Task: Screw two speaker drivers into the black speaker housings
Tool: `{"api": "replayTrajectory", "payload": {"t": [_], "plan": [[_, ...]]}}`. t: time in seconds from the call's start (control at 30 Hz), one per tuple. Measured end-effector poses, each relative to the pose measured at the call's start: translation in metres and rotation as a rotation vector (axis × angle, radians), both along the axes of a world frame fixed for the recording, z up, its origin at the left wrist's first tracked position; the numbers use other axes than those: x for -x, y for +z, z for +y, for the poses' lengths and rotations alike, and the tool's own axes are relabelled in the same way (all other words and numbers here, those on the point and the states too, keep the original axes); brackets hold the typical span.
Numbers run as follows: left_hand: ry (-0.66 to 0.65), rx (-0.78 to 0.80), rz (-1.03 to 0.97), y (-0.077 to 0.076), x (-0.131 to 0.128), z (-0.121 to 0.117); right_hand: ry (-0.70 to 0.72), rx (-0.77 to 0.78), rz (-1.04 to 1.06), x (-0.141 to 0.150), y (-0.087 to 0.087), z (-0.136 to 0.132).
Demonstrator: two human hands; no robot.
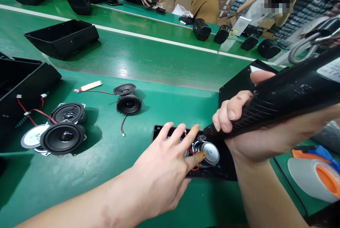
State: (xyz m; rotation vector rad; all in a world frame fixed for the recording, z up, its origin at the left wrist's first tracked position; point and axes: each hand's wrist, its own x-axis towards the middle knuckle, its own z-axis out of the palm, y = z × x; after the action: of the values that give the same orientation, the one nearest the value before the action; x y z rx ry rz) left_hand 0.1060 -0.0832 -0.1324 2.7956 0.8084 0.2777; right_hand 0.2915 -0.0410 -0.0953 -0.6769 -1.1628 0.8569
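Observation:
In my right hand (247,129) is a black electric screwdriver (276,97), slanting down to the left, its nose at the edge of a speaker driver. My left hand (170,160) lies with fingers spread over a black panel (223,171), its fingertips by the same spot. Set face down in the panel is a speaker driver (211,153) with a silver round back. Red wires (196,167) run beside it, partly under my fingers. A second driver is mostly hidden by my left hand. The screwdriver's tip and any screw are too small to make out.
Loose speaker drivers (63,137) and two smaller ones (129,105) lie left. Black open housings (63,38) stand behind and at far left. A tape roll (313,178) sits right. Beyond a conveyor belt (148,58), people work by several finished black speakers (202,29).

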Motion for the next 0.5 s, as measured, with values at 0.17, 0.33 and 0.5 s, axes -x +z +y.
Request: {"api": "replayTrajectory", "payload": {"t": [0.17,0.33,0.5], "plan": [[-0.008,-0.004,0.002,0.002,0.001,0.001,0.04,0.078,0.045,0.006,0.003,-0.008],[-0.002,-0.019,-0.002,0.003,0.001,0.002,0.14,0.095,0.066,0.008,0.002,-0.014],[0.001,-0.026,-0.009,0.003,0.0,0.002,0.198,0.096,0.088,0.006,-0.005,-0.015]]}}
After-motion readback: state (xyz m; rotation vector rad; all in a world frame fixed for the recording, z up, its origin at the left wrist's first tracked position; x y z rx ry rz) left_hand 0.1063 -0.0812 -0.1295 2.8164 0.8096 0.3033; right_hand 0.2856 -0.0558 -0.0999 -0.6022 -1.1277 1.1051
